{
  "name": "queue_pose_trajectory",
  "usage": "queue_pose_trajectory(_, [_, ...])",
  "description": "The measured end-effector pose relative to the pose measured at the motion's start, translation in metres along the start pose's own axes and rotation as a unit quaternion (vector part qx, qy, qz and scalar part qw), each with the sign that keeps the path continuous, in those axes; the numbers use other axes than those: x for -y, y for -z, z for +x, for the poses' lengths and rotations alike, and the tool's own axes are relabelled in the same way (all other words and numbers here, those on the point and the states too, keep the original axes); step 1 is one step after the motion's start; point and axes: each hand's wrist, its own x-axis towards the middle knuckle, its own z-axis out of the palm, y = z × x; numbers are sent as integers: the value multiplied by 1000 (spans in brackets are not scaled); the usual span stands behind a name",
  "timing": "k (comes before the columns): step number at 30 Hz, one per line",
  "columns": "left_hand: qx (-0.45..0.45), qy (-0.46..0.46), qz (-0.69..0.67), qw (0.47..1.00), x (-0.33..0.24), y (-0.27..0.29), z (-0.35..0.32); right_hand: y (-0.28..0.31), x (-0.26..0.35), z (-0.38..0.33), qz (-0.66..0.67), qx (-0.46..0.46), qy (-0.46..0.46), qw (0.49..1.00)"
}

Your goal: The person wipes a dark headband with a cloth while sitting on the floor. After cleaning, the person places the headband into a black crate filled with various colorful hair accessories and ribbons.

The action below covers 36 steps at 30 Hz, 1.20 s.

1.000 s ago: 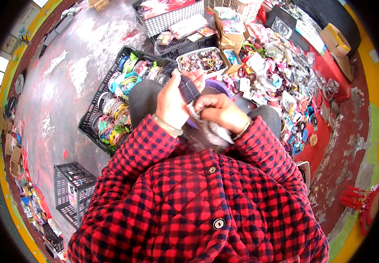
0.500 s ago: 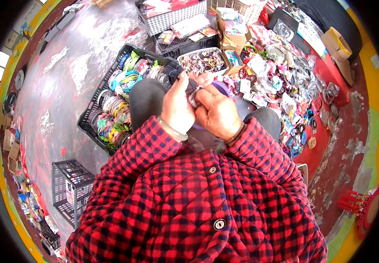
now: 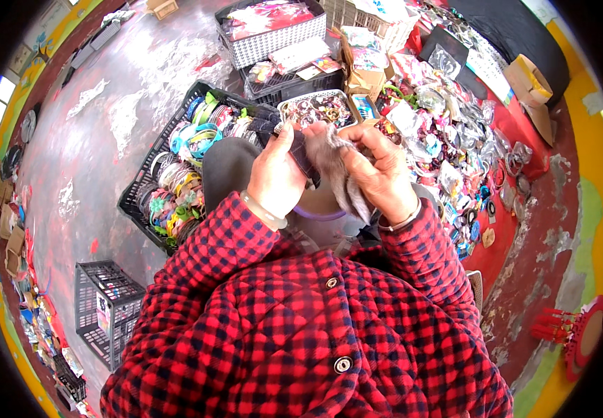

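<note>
We see the left hand (image 3: 276,180) with its fingers closed around a dark flat strip (image 3: 303,155), and the right hand (image 3: 379,175) pinching a grey furry piece (image 3: 340,175) that hangs down from its fingertips. Both items meet between the two thumbs. Just beyond the knuckles lies a black crate (image 3: 149,167) of coloured bands.

A crate of bangles (image 3: 176,174) lies left of the hands (image 3: 329,177), a heap of packets (image 3: 448,139) right.
</note>
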Motion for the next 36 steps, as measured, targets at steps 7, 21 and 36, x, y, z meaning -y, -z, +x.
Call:
queue_pose_trajectory(7, [23, -11, 127, 992, 5, -12, -14, -32, -11, -1, -322, 63, 206, 922])
queue_pose_trajectory(21, [3, -20, 27, 999, -8, -11, 1, 9, -31, -10, -64, 169, -143, 973])
queue_pose_trajectory(36, [-19, -18, 40, 999, -21, -3, 13, 29, -15, -4, 214, 53, -213, 952])
